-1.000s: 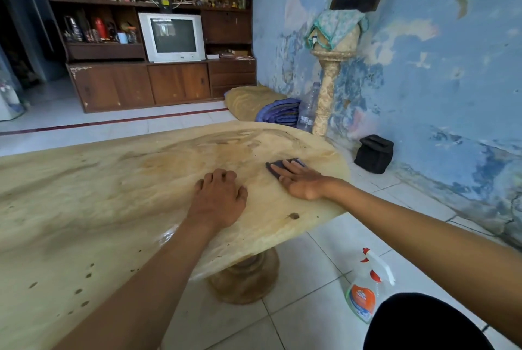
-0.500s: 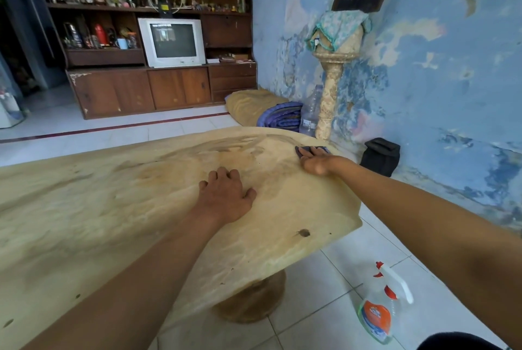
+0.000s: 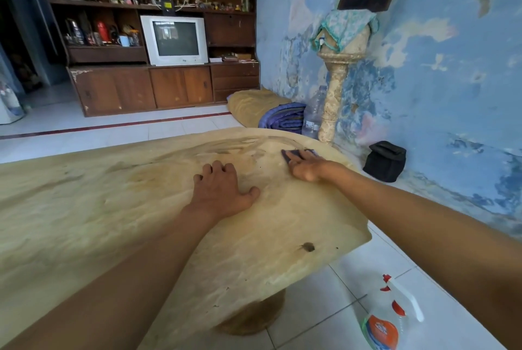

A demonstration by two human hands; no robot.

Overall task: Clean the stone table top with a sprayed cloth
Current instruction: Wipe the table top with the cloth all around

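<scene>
On the stone tabletop (image 3: 141, 208), the right hand (image 3: 306, 164) presses flat, grip released, on the dark cloth (image 3: 291, 155) at its far edge, while the left hand (image 3: 223, 191) rests open, palm-down, nearer its middle.

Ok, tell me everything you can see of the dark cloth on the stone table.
The dark blue-grey cloth lies flat near the far right edge of the beige stone table top, pressed down under the fingers of the right hand. Only a small part shows, past and beside the fingertips; the rest is hidden under the hand. It looks thin and soft, and seems folded into a small pad. Whether it is damp cannot be told. The left hand rests apart from it, flat on the stone.
</scene>
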